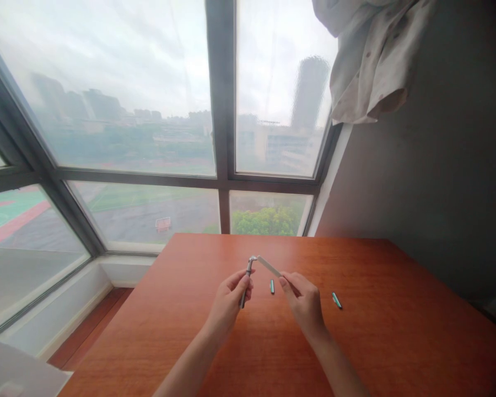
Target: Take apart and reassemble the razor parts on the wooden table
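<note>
My left hand (pixel 235 293) is closed round a razor handle (pixel 248 270), dark at the grip with a silver neck bent to the right at the top. No blade head shows on its tip. Between the thumb and fingers of my right hand (pixel 303 298) is a pale flat stick (pixel 268 266), slanting up to the left. Its far end meets or nearly meets the silver tip; I cannot tell whether they touch. A razor cartridge (pixel 271 286) with a green strip lies on the table between my hands. Another razor cartridge (pixel 336 300) rests right of my right hand.
Both hands are above a reddish-brown wooden table (pixel 388 342). Large windows in dark frames (pixel 221 110) rise behind its far edge. A light buttoned shirt (pixel 372 66) hangs at upper right before a grey wall (pixel 421 165). Something white (pixel 20 364) is at lower left.
</note>
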A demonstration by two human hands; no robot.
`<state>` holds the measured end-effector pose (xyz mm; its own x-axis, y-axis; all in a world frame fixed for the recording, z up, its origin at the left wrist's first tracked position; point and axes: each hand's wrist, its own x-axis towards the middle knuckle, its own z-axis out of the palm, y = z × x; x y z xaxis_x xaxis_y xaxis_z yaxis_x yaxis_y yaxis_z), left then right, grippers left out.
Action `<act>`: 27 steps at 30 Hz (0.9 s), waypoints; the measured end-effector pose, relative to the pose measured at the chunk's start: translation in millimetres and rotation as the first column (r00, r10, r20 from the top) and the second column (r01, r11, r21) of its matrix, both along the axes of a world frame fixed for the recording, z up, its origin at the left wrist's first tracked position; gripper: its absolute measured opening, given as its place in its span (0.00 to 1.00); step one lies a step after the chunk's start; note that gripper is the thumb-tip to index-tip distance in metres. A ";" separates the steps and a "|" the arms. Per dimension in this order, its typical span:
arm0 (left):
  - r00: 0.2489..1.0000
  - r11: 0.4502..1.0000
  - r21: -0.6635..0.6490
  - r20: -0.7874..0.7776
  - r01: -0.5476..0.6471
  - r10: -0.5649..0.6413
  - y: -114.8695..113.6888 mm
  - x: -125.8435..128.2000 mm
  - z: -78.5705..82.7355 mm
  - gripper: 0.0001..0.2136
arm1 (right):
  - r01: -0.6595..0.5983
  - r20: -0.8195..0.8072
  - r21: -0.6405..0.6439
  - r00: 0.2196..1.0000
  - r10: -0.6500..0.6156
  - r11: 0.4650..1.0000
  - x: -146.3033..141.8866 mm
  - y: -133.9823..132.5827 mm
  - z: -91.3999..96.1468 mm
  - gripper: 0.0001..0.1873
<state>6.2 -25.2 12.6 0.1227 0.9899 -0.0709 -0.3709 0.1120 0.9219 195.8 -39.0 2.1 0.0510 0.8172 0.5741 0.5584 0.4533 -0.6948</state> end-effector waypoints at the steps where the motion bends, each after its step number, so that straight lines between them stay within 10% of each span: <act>1: 1.000 1.000 0.001 -0.003 0.003 -0.003 -0.1 0.3 -0.1 0.21 | -0.013 -0.001 -0.003 1.000 0.013 1.000 -0.3 -0.1 0.3 0.14; 27: 0.936 0.976 -0.078 0.310 0.203 -0.170 -7.7 0.5 12.2 0.12 | -0.024 -0.049 -0.049 0.999 0.021 0.999 -1.9 0.1 3.0 0.16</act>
<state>6.7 -32.9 24.8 0.3359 0.9359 -0.1064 -0.5908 0.2972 0.7501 194.0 -38.9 5.1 0.0593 0.8456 0.5305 0.5134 0.4299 -0.7427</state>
